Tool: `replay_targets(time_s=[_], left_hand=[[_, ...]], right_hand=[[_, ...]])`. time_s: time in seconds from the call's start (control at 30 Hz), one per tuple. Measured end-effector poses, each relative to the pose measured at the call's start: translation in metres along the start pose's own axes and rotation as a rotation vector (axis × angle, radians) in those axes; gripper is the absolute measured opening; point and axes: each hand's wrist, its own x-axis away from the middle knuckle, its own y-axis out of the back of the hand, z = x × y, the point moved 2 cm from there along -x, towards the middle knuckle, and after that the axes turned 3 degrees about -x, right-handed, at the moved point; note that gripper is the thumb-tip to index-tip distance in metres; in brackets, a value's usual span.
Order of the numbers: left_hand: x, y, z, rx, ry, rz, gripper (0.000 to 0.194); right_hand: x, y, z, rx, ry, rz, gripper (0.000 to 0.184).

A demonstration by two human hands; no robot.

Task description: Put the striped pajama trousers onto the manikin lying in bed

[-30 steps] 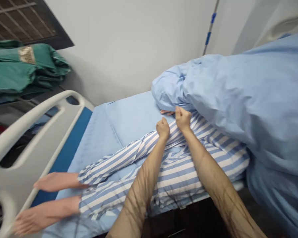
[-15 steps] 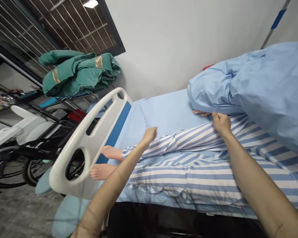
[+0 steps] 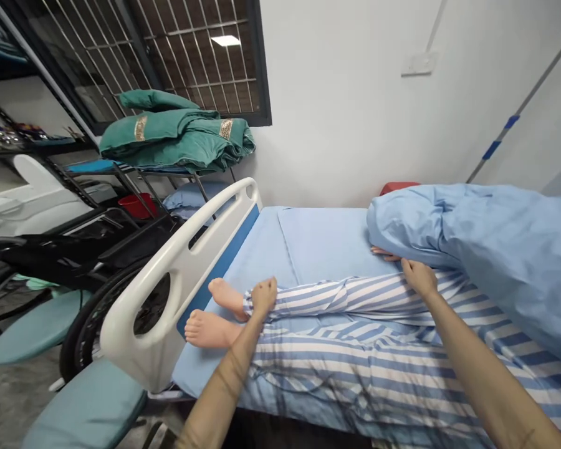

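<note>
A manikin's legs in blue-and-white striped pyjama trousers (image 3: 318, 355) lie along the bed, with bare feet (image 3: 212, 329) towards the footboard. My left hand (image 3: 264, 295) is closed on the far trouser leg just above the ankle; its fingertips are hidden. Farther up that leg, my right hand (image 3: 421, 279) is closed at the lower edge of the light blue quilt (image 3: 495, 231), its fingers partly out of sight. Beside it, the manikin's fingers (image 3: 384, 252) poke out from under the quilt, which is bunched over the upper body.
A white footboard (image 3: 177, 262) closes off the bed's left end. Beyond it stand a wheelchair (image 3: 116, 268) and a rack with folded green padded covers (image 3: 182, 137). Pale blue-green oval panels (image 3: 86, 399) jut out at lower left. A wall runs along the far side.
My left hand has come down and towards the feet, onto the trouser cuff. My right hand stays at the quilt's edge. The view has tilted and shows more wall.
</note>
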Motion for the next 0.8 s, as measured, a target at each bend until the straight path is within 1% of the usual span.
replay_targets(time_s=[0.07,0.13,0.23,0.3,0.33,0.4,0.43,0.5,0.57,0.67,0.73,0.8], left_hand=[[0.002,-0.013,0.007,-0.128,-0.041,0.092,0.038],[0.004,-0.02,0.012,-0.208,-0.071,0.16,0.043],[0.005,-0.019,0.014,-0.212,-0.072,0.189,0.046],[0.005,-0.017,0.014,-0.167,-0.092,0.191,0.046],[0.006,-0.017,0.014,-0.138,-0.108,0.191,0.045],[0.008,-0.018,0.017,-0.089,-0.126,0.182,0.044],[0.008,-0.019,0.019,-0.073,-0.123,0.177,0.043],[0.006,-0.018,0.02,-0.038,-0.111,0.167,0.041],[0.0,-0.013,0.017,0.029,-0.084,0.157,0.043],[-0.013,-0.009,0.0,0.213,-0.017,0.118,0.047],[-0.017,-0.014,-0.015,0.355,0.026,0.111,0.046],[-0.013,-0.024,-0.027,0.446,0.055,0.143,0.045]], right_hand=[[0.014,-0.019,0.035,0.019,0.113,0.042,0.056],[0.038,-0.053,0.083,-0.013,0.271,0.125,0.059],[0.086,-0.12,0.162,-0.139,0.484,0.337,0.058],[0.118,-0.165,0.201,-0.22,0.54,0.446,0.056],[0.132,-0.186,0.213,-0.25,0.53,0.481,0.055],[0.152,-0.219,0.221,-0.275,0.45,0.509,0.054],[0.158,-0.232,0.22,-0.273,0.398,0.506,0.054],[0.164,-0.249,0.211,-0.269,0.319,0.495,0.053],[0.163,-0.256,0.201,-0.296,0.281,0.486,0.053],[0.157,-0.257,0.194,-0.384,0.218,0.447,0.055],[0.153,-0.256,0.192,-0.439,0.15,0.415,0.055],[0.151,-0.256,0.191,-0.477,0.089,0.404,0.053]])
